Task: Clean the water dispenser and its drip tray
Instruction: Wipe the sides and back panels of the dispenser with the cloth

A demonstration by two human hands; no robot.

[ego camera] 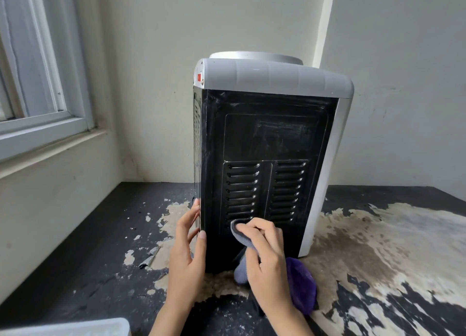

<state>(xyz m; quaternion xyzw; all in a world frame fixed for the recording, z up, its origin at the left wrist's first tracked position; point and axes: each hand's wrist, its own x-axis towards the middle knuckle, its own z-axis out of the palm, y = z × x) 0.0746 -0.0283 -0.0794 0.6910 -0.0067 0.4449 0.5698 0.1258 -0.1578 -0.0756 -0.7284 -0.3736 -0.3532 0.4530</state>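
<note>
Head view: water dispenser (272,144) stood on table (75,260), back panel turned forward. Its lower left edge is braced by flat left hand (187,250); cloth (243,239) is pinched by right hand (267,257) against lower vents for wiping.

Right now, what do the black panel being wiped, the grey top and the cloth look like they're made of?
Black panel: likely painted sheet metal, glossy, with pressed louvre slots and streaky smears. Grey top: probably matte moulded plastic with rounded edges. Cloth: soft grey ribbed fabric, possibly microfibre.
</note>
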